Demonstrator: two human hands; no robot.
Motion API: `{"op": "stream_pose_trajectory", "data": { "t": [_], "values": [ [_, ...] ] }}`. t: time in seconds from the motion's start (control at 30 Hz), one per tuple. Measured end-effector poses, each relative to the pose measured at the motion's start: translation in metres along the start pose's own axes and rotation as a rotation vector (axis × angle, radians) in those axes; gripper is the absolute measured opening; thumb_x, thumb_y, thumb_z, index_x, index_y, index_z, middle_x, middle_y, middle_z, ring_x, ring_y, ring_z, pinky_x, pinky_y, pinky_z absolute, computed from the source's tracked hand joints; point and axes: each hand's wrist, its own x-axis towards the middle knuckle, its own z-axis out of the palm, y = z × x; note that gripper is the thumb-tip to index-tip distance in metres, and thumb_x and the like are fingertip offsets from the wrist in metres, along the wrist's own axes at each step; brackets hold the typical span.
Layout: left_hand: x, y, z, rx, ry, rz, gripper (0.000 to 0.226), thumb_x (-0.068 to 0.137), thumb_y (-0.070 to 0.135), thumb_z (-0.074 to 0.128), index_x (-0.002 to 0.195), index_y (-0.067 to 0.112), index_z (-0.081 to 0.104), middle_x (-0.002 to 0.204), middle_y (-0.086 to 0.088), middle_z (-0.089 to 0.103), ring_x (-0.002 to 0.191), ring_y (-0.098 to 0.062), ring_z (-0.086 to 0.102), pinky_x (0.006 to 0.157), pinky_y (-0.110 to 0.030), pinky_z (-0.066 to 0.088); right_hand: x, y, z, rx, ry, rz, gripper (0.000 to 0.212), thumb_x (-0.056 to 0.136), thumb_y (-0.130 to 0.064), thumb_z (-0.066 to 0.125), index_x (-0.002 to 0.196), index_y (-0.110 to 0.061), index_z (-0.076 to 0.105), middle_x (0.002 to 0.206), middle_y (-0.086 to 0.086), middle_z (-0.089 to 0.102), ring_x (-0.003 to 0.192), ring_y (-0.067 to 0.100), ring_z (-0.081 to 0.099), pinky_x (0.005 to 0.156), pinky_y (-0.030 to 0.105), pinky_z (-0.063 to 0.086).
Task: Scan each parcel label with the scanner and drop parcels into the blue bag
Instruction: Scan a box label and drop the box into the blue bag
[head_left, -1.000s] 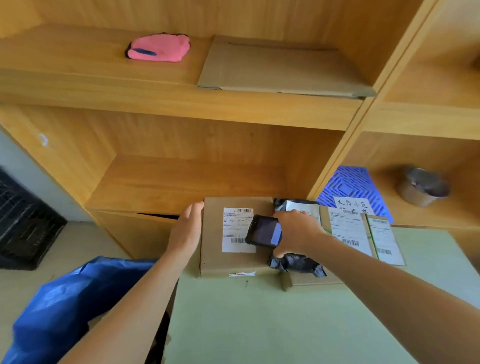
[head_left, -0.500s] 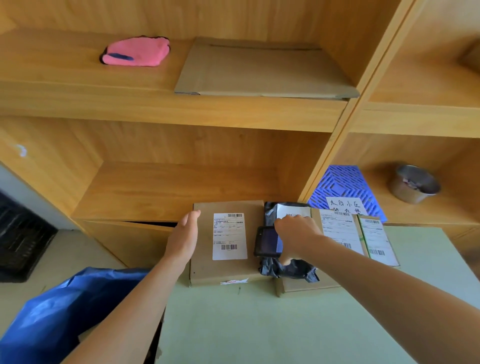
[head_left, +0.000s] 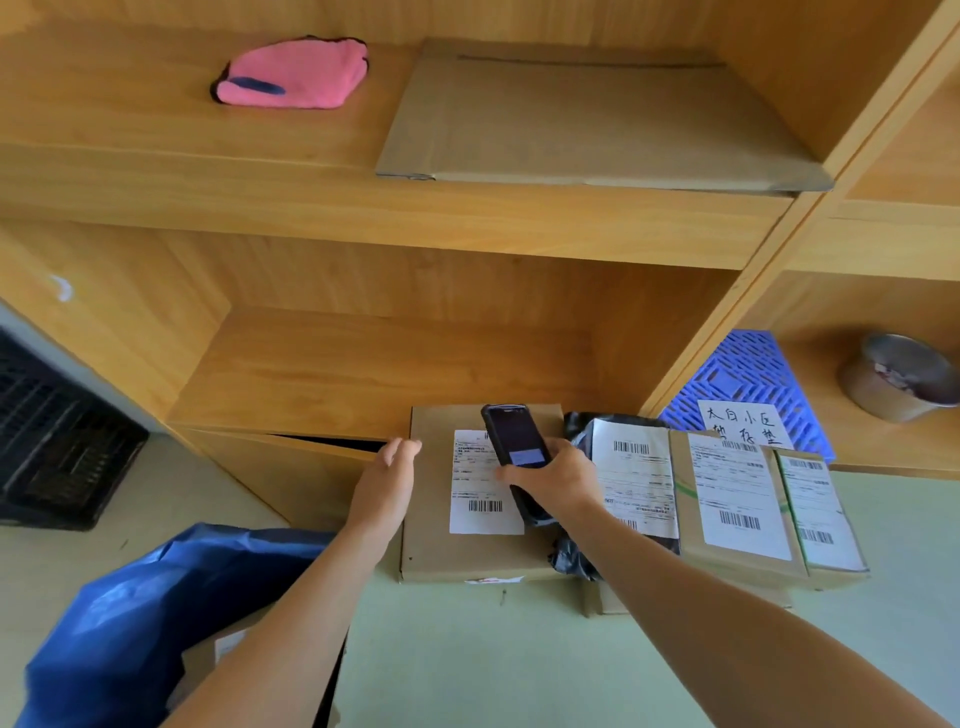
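Right hand (head_left: 558, 480) grips scanner (head_left: 514, 452) over cardboard parcel (head_left: 431, 540) label (head_left: 480, 488); left hand (head_left: 384, 483) fingers straight against parcel edge.

- Scanner (head_left: 517, 457): dark handheld, screen lit, tilted over the label (head_left: 480, 483) of the flat brown box (head_left: 431, 519).
- Black poly parcel (head_left: 623, 467) and two more labelled boxes (head_left: 737, 499) just right.
- Blue bag (head_left: 130, 613): open, lower left.
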Motion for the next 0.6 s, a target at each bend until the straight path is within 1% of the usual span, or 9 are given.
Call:
{"op": "stream_pose_trajectory", "data": {
  "t": [0.03, 0.1, 0.13, 0.17, 0.2, 0.23, 0.27, 0.33, 0.6],
  "values": [
    [0.004, 0.000, 0.000, -0.026, 0.001, -0.034, 0.043, 0.101, 0.045, 0.033, 0.133, 0.023, 0.054, 0.117, -0.001, 0.053, 0.105, -0.019, 0.048, 0.085, -0.033, 0.031, 0.005, 0.001, 0.000, 0.026, 0.034, 0.018, 0.061, 0.068, -0.046, 0.088, 0.119, -0.020, 0.065, 0.099, -0.005, 0.071, 0.087, 0.014, 0.069, 0.074, 0.029, 0.059],
    [0.010, 0.001, 0.000, -0.046, 0.024, -0.094, 0.033, 0.103, 0.043, 0.032, 0.099, 0.021, 0.057, 0.093, 0.005, 0.053, 0.083, -0.011, 0.049, 0.073, -0.032, 0.034, 0.016, 0.003, -0.005, 0.050, 0.094, 0.055, 0.060, 0.070, -0.044, 0.087, 0.119, -0.020, 0.063, 0.099, -0.004, 0.070, 0.087, 0.016, 0.067, 0.070, 0.028, 0.056],
    [0.012, 0.001, 0.000, -0.045, 0.030, -0.111, 0.036, 0.104, 0.041, 0.032, 0.084, 0.020, 0.053, 0.080, 0.004, 0.048, 0.074, -0.010, 0.046, 0.065, -0.031, 0.034, 0.021, 0.004, -0.008, 0.036, 0.113, 0.067, 0.060, 0.070, -0.045, 0.087, 0.119, -0.020, 0.063, 0.099, -0.004, 0.070, 0.086, 0.016, 0.067, 0.067, 0.027, 0.053],
    [0.017, -0.001, 0.002, -0.042, 0.014, -0.127, 0.040, 0.104, 0.041, 0.033, 0.077, 0.017, 0.051, 0.076, -0.001, 0.048, 0.075, -0.015, 0.050, 0.063, -0.030, 0.035, 0.026, 0.005, -0.011, 0.019, 0.128, 0.077, 0.060, 0.069, -0.045, 0.087, 0.118, -0.020, 0.063, 0.099, -0.003, 0.070, 0.086, 0.016, 0.066, 0.065, 0.027, 0.052],
    [0.023, -0.004, 0.003, -0.045, -0.012, -0.141, 0.044, 0.102, 0.043, 0.034, 0.081, 0.010, 0.054, 0.082, -0.011, 0.055, 0.087, -0.024, 0.056, 0.070, -0.030, 0.039, 0.031, 0.006, -0.014, 0.001, 0.139, 0.093, 0.062, 0.068, -0.046, 0.088, 0.118, -0.020, 0.063, 0.099, -0.003, 0.071, 0.087, 0.017, 0.066, 0.066, 0.027, 0.051],
    [0.029, -0.007, 0.005, -0.048, -0.029, -0.158, 0.050, 0.099, 0.050, 0.035, 0.098, 0.005, 0.059, 0.104, -0.018, 0.062, 0.106, -0.030, 0.058, 0.083, -0.033, 0.043, 0.036, 0.009, -0.017, -0.007, 0.143, 0.115, 0.062, 0.067, -0.047, 0.088, 0.117, -0.020, 0.064, 0.099, -0.002, 0.071, 0.088, 0.018, 0.066, 0.068, 0.028, 0.052],
    [0.036, -0.013, 0.007, -0.044, -0.043, -0.166, 0.056, 0.093, 0.057, 0.035, 0.115, 0.012, 0.062, 0.122, -0.012, 0.063, 0.121, -0.029, 0.054, 0.099, -0.038, 0.042, 0.039, 0.012, -0.019, -0.007, 0.145, 0.141, 0.062, 0.066, -0.048, 0.087, 0.117, -0.019, 0.064, 0.099, -0.001, 0.071, 0.089, 0.019, 0.066, 0.070, 0.029, 0.053],
    [0.049, -0.022, 0.012, -0.034, -0.085, -0.170, 0.065, 0.086, 0.064, 0.034, 0.136, 0.028, 0.055, 0.143, -0.001, 0.054, 0.132, -0.024, 0.047, 0.112, -0.046, 0.034, 0.045, 0.016, -0.021, 0.005, 0.152, 0.168, 0.060, 0.067, -0.046, 0.087, 0.116, -0.019, 0.064, 0.099, 0.000, 0.070, 0.090, 0.020, 0.066, 0.071, 0.029, 0.052],
    [0.056, -0.027, 0.017, -0.009, -0.098, -0.166, 0.052, 0.098, 0.051, 0.033, 0.139, 0.025, 0.054, 0.146, 0.000, 0.052, 0.134, -0.022, 0.046, 0.114, -0.045, 0.033, 0.049, 0.017, -0.006, -0.038, 0.153, 0.166, 0.059, 0.063, -0.048, 0.086, 0.111, -0.019, 0.065, 0.097, -0.001, 0.071, 0.088, 0.020, 0.066, 0.068, 0.028, 0.051]
  ]
}}
